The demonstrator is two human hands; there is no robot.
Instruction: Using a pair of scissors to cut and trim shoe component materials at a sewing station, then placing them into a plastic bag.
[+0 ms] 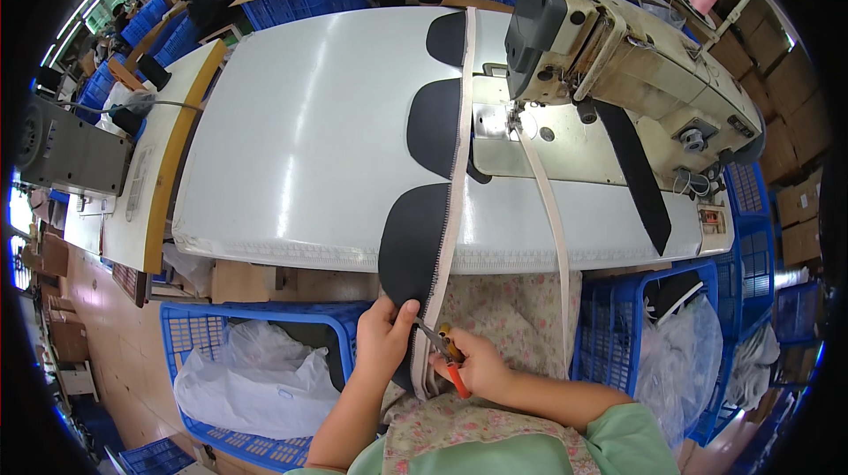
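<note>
Several black rounded fabric pieces (415,237) hang in a row from a long cream tape (457,177), joined by zigzag stitching. The row runs from the far table edge down past the near edge to my lap. My left hand (383,340) is closed on the lower end of a black piece, thumb on top, at the near edge. In my right hand (481,369) is a pair of scissors (456,376) with orange and yellow handles. Their blades point up and left, against the tape beside my left thumb; whether they cut into it I cannot tell.
A sewing machine (618,51) stands on the right of the white table (265,148). From its needle area a loose cream tape (549,201) hangs over the near edge. A black strip (636,179) lies under its arm. Blue crates (256,309) with plastic bags flank my lap.
</note>
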